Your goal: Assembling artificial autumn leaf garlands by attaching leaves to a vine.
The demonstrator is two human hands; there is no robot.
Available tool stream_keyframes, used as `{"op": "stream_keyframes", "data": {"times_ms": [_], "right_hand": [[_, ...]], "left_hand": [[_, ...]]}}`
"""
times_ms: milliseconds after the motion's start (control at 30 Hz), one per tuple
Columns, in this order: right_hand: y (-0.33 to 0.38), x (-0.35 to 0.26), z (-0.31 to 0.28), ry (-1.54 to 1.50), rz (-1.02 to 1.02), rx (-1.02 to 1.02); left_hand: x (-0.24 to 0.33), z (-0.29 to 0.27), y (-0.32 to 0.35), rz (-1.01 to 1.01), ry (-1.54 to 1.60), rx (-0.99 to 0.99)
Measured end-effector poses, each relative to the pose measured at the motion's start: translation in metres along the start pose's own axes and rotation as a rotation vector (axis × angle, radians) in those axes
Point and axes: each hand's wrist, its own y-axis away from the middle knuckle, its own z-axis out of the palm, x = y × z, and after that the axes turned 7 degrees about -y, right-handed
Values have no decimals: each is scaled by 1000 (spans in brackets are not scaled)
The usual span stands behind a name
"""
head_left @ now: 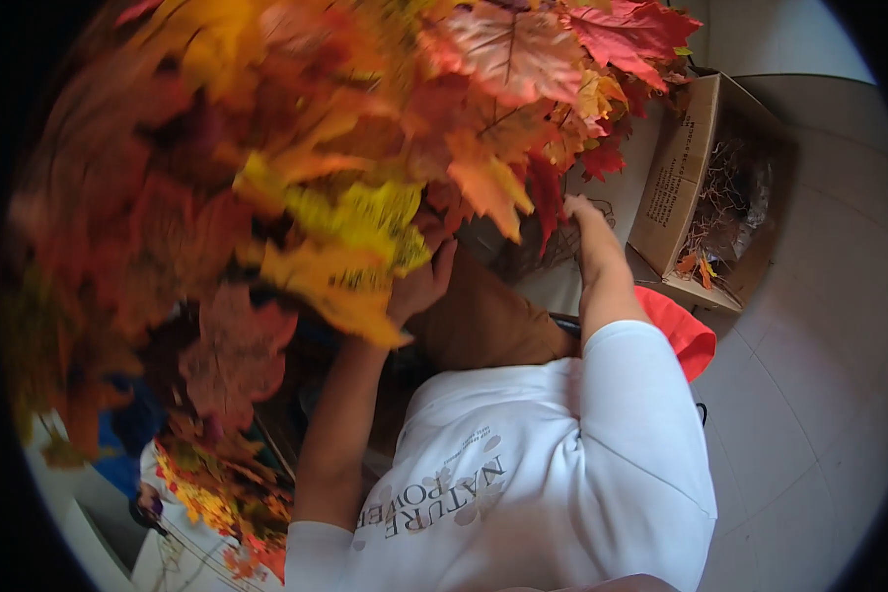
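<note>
A large mass of artificial autumn leaves (335, 148) in red, orange and yellow fills the upper left, close to me. My left hand (426, 284) is closed at the lower edge of this bunch, with its fingers partly behind yellow and orange leaves. Farther right, my right hand (584, 209) reaches under the red leaves with its fingers curled. What it grips is too small to make out. Just left of it is a brownish mesh-like object (543, 255), partly covered by leaves and my arm.
An open cardboard box (673, 168) at the right holds thin brown twig-like strands (720, 202) and a few orange leaves. A red object (679, 331) lies beside my right sleeve. Pale floor tiles (799, 395) extend at right. More leaves (207, 503) and another person, partly hidden, are at lower left.
</note>
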Motion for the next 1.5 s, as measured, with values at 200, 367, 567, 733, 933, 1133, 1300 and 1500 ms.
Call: {"op": "stream_keyframes", "data": {"times_ms": [200,367,567,733,933,1133,1300,1500], "right_hand": [[33,-54,32,-164,171,68],[-1,-53,40,-300,169,-23],[-62,-37,79,-341,104,-5],[-56,-48,81,-314,34,16],[13,-76,97,-810,-67,236],[67,-36,79,-780,-97,-569],[207,-42,-20,-969,35,-612],[239,6,-51,-1558,66,-358]], "left_hand": [[-46,55,32,44,-12,-32],[-58,71,1,32,33,-50],[-61,75,-7,-10,87,-88],[-50,66,-4,-82,110,-97],[-26,32,29,-219,122,-75],[-40,39,92,-216,-119,61],[-38,23,125,-341,-216,133],[-8,39,169,-603,-188,349]]}}
